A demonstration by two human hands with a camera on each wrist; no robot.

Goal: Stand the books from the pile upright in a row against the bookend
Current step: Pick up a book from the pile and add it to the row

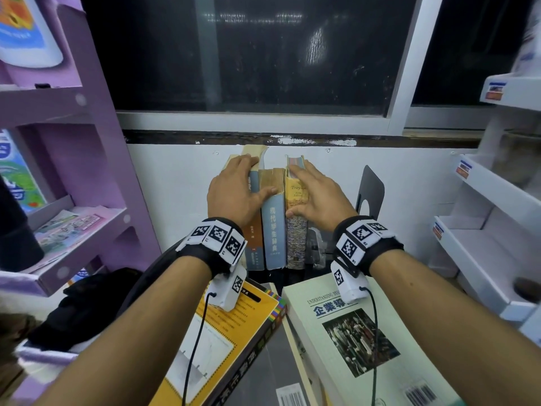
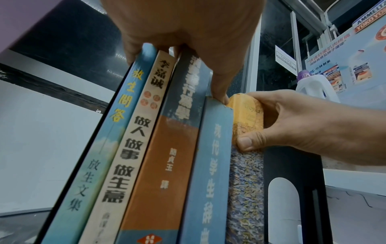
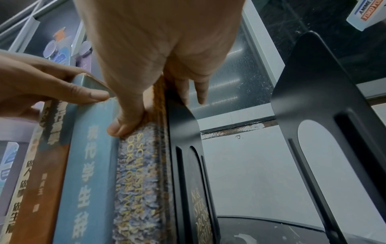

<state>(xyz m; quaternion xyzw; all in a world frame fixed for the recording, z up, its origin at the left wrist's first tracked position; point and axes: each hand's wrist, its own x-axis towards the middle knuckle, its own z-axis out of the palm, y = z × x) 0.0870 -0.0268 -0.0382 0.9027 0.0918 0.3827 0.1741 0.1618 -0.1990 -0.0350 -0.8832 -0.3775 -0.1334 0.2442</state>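
Observation:
Several books stand upright in a row by the white wall. My left hand [image 1: 240, 189] lies over the tops of the left ones, fingers curled past the light blue book [image 2: 98, 156], thumb on the blue dictionary [image 1: 273, 238]. My right hand [image 1: 313, 194] grips the top of the yellow and mottled book [image 1: 296, 241], thumb on its spine. A black bookend [image 3: 183, 156] stands right against that book's right side. A second black bookend [image 1: 370, 189] stands apart, further right. A yellow book [image 1: 234, 332] and a pale green book [image 1: 366, 347] lie flat in front.
A purple shelf unit [image 1: 87, 142] stands close on the left, white shelves [image 1: 483, 230] on the right. A dark window [image 1: 248, 54] is above the wall. A black bag [image 1: 96, 303] lies at the lower left. There is a gap between the two bookends.

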